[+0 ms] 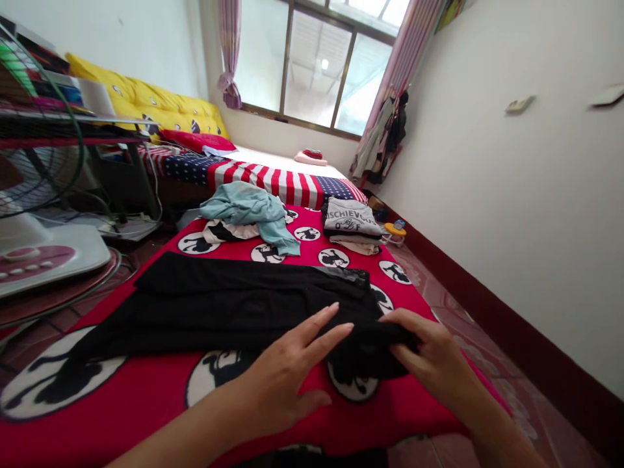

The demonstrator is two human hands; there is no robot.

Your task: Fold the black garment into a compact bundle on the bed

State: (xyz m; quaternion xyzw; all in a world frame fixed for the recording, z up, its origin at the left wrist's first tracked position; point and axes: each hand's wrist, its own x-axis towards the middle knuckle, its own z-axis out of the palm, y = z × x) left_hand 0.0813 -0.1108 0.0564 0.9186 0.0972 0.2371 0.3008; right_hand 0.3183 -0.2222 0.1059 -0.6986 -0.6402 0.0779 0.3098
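A black garment (219, 302) lies spread flat across the red patterned cover (160, 403), one end toward the left and the other near my hands. My right hand (429, 351) grips its near right part, thumb and fingers closed on a bunched fold that is lifted a little. Fingers stretched and apart, my left hand (302, 364) hovers over or lightly meets the cloth beside that fold; contact cannot be made out. The garment's exact kind is unclear.
Behind the garment lie a crumpled light-blue garment (248, 211) and a stack of folded clothes (351, 224). A fan (43, 253) stands at the left. Farther back is a bed with a flag-patterned cover (273, 183); a small yellow stool (395, 230) is by the right wall.
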